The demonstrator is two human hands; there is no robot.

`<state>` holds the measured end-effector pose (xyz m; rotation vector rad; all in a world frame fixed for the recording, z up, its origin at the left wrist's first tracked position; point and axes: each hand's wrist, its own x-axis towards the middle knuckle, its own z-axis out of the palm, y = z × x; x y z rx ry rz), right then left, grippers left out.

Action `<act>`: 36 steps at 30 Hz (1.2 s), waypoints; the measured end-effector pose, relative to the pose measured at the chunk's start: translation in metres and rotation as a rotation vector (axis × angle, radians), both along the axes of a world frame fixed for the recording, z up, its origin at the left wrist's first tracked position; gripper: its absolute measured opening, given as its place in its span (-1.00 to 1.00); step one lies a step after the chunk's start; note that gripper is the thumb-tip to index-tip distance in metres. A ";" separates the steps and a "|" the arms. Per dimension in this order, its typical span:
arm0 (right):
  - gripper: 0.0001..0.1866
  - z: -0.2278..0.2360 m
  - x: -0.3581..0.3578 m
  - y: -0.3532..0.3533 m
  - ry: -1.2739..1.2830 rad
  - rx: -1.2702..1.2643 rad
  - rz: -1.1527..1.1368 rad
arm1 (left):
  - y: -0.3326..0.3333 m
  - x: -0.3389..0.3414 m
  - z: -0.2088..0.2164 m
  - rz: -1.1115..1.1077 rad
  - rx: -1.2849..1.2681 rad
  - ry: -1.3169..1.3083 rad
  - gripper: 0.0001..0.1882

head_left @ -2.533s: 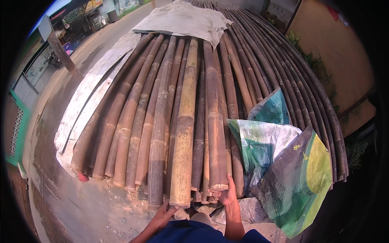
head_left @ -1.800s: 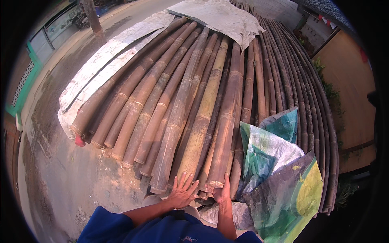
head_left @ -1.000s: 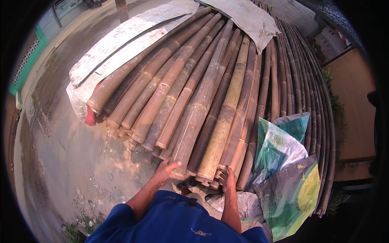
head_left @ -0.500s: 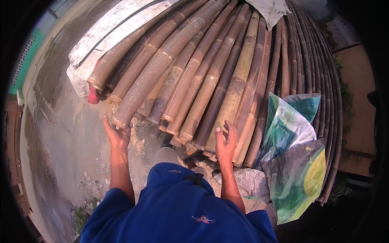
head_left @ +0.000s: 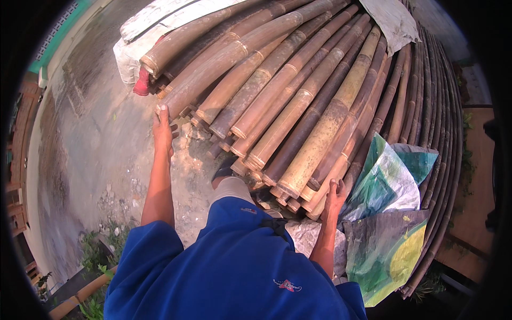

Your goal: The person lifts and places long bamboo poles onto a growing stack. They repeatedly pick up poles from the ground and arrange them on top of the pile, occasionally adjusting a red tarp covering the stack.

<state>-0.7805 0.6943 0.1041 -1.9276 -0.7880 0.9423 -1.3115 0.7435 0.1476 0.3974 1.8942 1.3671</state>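
A large stack of brown bamboo poles (head_left: 266,101) fans out in front of me, cut ends toward me. My left hand (head_left: 163,133) is at the end of a thick bamboo pole (head_left: 197,85) on the left side. Its thumb points up against the cut end, while the other fingers are loosely bent and apart from the thumb. On the right, my right hand (head_left: 335,198) is beside the lower pole ends, next to a yellowish bamboo pole (head_left: 325,138). Its thumb and fingers are half bent with a gap between them, and I see nothing held.
Green, white and yellow plastic sheeting (head_left: 386,250) drapes over the stack at the right. A pale sheet (head_left: 392,24) lies on top, another white cover (head_left: 130,58) at the far left with a red cloth (head_left: 142,82). Rubble and plants (head_left: 98,250) lie on the ground at lower left.
The view has turned, so the stack sits further right and up. The thick pole's end is closer to its left neighbour, my left hand still at it. My right hand has moved right, fingers more bent.
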 end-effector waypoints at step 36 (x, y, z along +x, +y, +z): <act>0.22 -0.070 0.011 0.042 0.923 -0.196 0.044 | -0.041 0.336 0.009 -1.170 0.069 0.647 -0.27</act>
